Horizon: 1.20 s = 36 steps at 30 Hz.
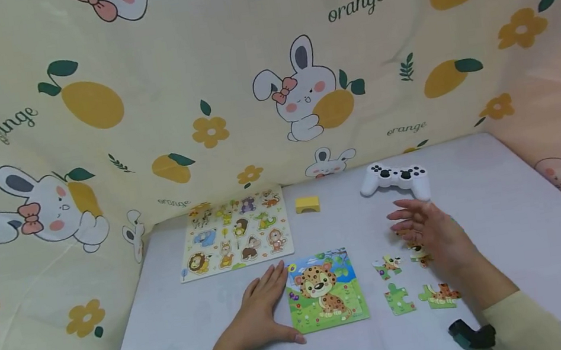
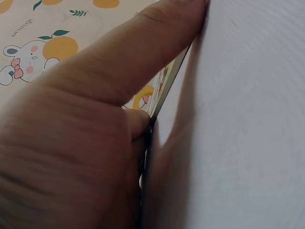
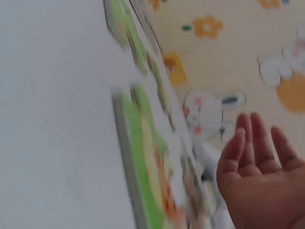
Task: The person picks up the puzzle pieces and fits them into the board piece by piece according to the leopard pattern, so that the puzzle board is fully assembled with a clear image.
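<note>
A square leopard picture board lies on the table, with my left hand along its left edge. The left fingers are extended at its upper left corner, and the thumb is spread out to its lower left corner. My right hand is raised over the loose puzzle pieces, its fingers slightly bent and nothing between them. Below it are a leopard-body piece, a green piece and a piece with part of a face. Another spotted piece is partly hidden by the right hand.
Behind the left hand lies an animal picture board. A small yellow block is just right of it. A white game controller lies at the back, beyond the right hand. Patterned cloth hangs behind the white table.
</note>
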Each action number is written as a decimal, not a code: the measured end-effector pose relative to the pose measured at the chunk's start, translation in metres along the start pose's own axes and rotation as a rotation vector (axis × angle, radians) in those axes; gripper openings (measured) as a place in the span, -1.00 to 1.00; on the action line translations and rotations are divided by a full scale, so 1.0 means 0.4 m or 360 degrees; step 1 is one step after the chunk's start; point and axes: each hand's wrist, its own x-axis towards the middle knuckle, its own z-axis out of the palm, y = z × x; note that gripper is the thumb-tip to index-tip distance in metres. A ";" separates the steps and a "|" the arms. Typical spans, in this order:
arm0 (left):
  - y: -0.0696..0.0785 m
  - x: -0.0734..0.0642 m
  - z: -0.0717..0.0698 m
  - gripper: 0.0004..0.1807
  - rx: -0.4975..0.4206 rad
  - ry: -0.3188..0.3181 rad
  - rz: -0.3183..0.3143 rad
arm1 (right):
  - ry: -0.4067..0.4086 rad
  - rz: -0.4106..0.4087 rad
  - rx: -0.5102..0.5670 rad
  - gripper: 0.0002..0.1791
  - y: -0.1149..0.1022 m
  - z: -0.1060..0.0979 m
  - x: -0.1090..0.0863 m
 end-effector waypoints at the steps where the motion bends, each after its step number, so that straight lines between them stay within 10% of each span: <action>1: 0.000 0.000 0.000 0.62 0.0003 0.0003 0.0000 | 0.0060 -0.0010 0.0051 -0.33 0.001 -0.014 0.000; 8: 0.001 0.001 -0.001 0.62 0.0005 0.0000 -0.0008 | 0.0246 -0.0142 0.0056 -0.42 -0.005 -0.099 0.000; 15: 0.000 0.004 -0.002 0.61 0.0001 -0.0002 -0.0012 | 0.0270 0.0069 -0.0900 -0.37 0.013 -0.150 -0.001; 25: -0.002 0.003 0.001 0.62 0.0021 -0.0003 -0.0021 | 0.0049 0.0276 -0.1534 -0.10 0.046 -0.117 0.023; 36: 0.003 0.002 -0.002 0.60 0.0019 0.0002 -0.0018 | 0.0132 0.0281 -0.1557 -0.34 0.058 -0.091 0.029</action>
